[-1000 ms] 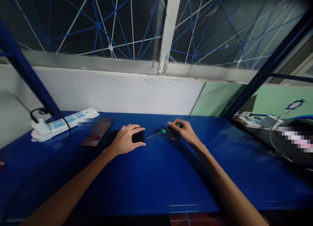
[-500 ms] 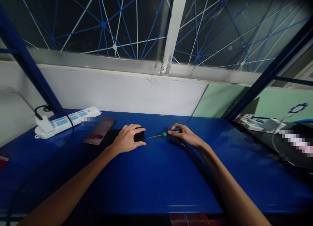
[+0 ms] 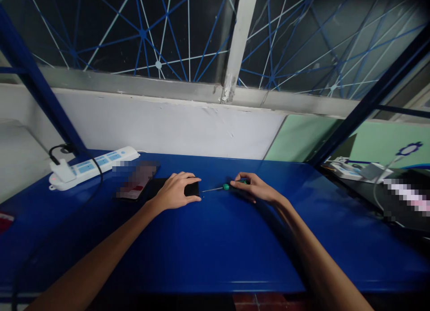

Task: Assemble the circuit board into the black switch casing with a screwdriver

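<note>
My left hand (image 3: 174, 192) is closed over a flat black rectangular box (image 3: 192, 189), thumb on its near side and fingers across its far side. Part of the box is hidden beneath the palm. In my right hand (image 3: 257, 187) is a screwdriver (image 3: 225, 186) with a green handle, held between thumb and fingers. Its thin metal shaft points left, and the tip is at or very close to the right end of the box; contact cannot be made out. A tiny bright speck lies on the table near my left thumb.
A phone (image 3: 137, 182) lies left of my left hand. Behind it, a white power strip (image 3: 110, 158) holds a plugged-in charger (image 3: 63, 171) with a black cable. The blue table (image 3: 218, 244) meets a wall below the window. Dark equipment with a cable stands at the right, beyond a blue post (image 3: 352, 114).
Almost nothing differs. Both hands, the black box and the screwdriver keep nearly the same places, and the view has shifted very slightly.
</note>
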A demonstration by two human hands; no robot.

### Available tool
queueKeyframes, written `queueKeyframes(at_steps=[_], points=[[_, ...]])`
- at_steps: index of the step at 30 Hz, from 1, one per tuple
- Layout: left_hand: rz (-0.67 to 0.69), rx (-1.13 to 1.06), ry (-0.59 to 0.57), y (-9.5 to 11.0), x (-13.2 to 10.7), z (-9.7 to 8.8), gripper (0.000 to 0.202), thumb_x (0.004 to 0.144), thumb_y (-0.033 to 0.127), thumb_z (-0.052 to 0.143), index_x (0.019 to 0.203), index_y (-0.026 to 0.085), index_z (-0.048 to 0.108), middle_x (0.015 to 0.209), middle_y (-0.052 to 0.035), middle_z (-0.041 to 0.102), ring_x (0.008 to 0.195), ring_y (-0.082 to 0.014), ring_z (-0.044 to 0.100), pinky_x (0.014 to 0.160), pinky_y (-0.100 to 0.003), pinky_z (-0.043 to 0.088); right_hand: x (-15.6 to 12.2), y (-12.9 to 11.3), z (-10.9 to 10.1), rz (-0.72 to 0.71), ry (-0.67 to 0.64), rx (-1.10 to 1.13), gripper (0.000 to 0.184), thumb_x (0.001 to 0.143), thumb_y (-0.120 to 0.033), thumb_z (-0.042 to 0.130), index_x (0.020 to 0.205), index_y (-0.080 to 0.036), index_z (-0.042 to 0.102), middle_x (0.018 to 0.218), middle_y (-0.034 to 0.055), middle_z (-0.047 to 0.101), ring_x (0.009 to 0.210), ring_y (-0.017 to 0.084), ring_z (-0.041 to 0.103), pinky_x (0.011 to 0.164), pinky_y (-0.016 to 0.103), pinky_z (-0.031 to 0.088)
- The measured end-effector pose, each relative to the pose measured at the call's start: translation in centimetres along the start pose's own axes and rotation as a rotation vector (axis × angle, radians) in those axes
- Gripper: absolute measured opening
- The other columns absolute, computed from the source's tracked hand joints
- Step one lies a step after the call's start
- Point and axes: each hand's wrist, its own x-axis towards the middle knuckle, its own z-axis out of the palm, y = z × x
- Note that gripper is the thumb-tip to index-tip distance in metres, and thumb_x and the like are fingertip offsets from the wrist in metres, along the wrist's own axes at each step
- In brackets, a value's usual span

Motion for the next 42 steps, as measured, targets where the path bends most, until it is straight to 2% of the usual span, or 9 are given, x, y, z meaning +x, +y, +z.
queueKeyframes(at_steps=[4,9,12,15,19,26,33,39,42], points=[[0.000,0.003,-0.011,0.0,0.0,0.0,0.061,0.079,0.064,0.060,0.129,0.029,0.057,0.133,-0.0106,0.056,0.118,-0.0358,0.051,0.094,-0.055,0.039,0.4,0.0,0.7,-0.068,0.108,-0.087,0.048,0.083,-0.058,0.056,0.059,-0.019,0.044,0.048,-0.0082,0.034,0.041,0.005,0.027,0.038,0.020,0.020],[-0.013,0.005,-0.023,0.2,0.0,-0.2,0.060,0.079,0.063,0.060,0.129,0.028,0.057,0.134,-0.0104,0.055,0.119,-0.0355,0.051,0.095,-0.054,0.039,-0.3,-0.9,0.6,-0.006,0.032,0.093,0.035,0.079,-0.053,0.064,0.087,-0.022,0.049,0.048,-0.0123,0.035,0.037,0.006,0.024,0.035,0.019,0.023],[-0.019,0.013,-0.032,0.3,0.0,-0.3,0.061,0.080,0.063,0.060,0.129,0.028,0.057,0.135,-0.0103,0.054,0.119,-0.0355,0.051,0.095,-0.054,0.039,-0.4,-0.9,0.3,-0.013,-0.010,0.082,0.036,0.077,-0.049,0.069,0.090,-0.022,0.049,0.045,-0.0124,0.039,0.035,0.007,0.029,0.035,0.020,0.025],[-0.018,0.028,-0.037,0.3,0.1,-0.3,0.061,0.080,0.063,0.059,0.130,0.028,0.056,0.135,-0.0099,0.054,0.119,-0.0349,0.050,0.095,-0.053,0.039,0.2,-0.4,0.5,-0.052,0.092,-0.048,0.040,0.080,-0.056,0.061,0.073,-0.019,0.050,0.047,-0.0080,0.042,0.038,0.007,0.033,0.038,0.022,0.024],[-0.032,0.039,-0.052,0.2,0.0,-0.3,0.062,0.080,0.064,0.059,0.131,0.029,0.055,0.136,-0.0088,0.053,0.121,-0.0349,0.049,0.097,-0.052,0.037,0.7,-0.1,0.8,-0.089,0.177,-0.188,0.052,0.085,-0.062,0.049,0.057,-0.019,0.040,0.049,-0.0073,0.031,0.045,0.006,0.025,0.042,0.023,0.018],[-0.026,0.047,-0.048,0.1,0.1,-0.1,0.061,0.081,0.064,0.058,0.131,0.030,0.055,0.136,-0.0080,0.053,0.121,-0.0333,0.049,0.097,-0.050,0.038,0.1,-0.7,0.2,0.022,0.039,0.003,0.040,0.075,-0.051,0.069,0.091,-0.021,0.048,0.051,-0.0102,0.036,0.041,0.007,0.026,0.040,0.023,0.017],[-0.020,0.048,-0.046,0.1,0.0,-0.1,0.061,0.081,0.063,0.059,0.131,0.028,0.055,0.135,-0.0090,0.054,0.120,-0.0329,0.050,0.096,-0.050,0.039,0.7,-0.4,0.8,-0.109,0.197,-0.242,0.050,0.085,-0.060,0.051,0.059,-0.019,0.042,0.055,-0.0055,0.032,0.051,0.008,0.027,0.046,0.025,0.020],[-0.021,0.046,-0.047,0.1,0.0,-0.1,0.061,0.081,0.063,0.059,0.130,0.028,0.055,0.136,-0.0086,0.053,0.120,-0.0330,0.049,0.096,-0.051,0.039,0.1,-0.5,0.3,0.040,0.004,-0.022,0.040,0.076,-0.051,0.069,0.093,-0.022,0.048,0.050,-0.0101,0.038,0.039,0.007,0.028,0.039,0.023,0.021],[-0.033,0.046,-0.061,0.1,0.0,-0.1,0.061,0.081,0.064,0.058,0.131,0.029,0.055,0.136,-0.0084,0.053,0.121,-0.0339,0.049,0.097,-0.052,0.038,0.1,-0.3,0.1,0.051,-0.013,-0.011,0.039,0.076,-0.053,0.067,0.088,-0.021,0.048,0.047,-0.0099,0.038,0.038,0.008,0.031,0.038,0.023,0.023]])
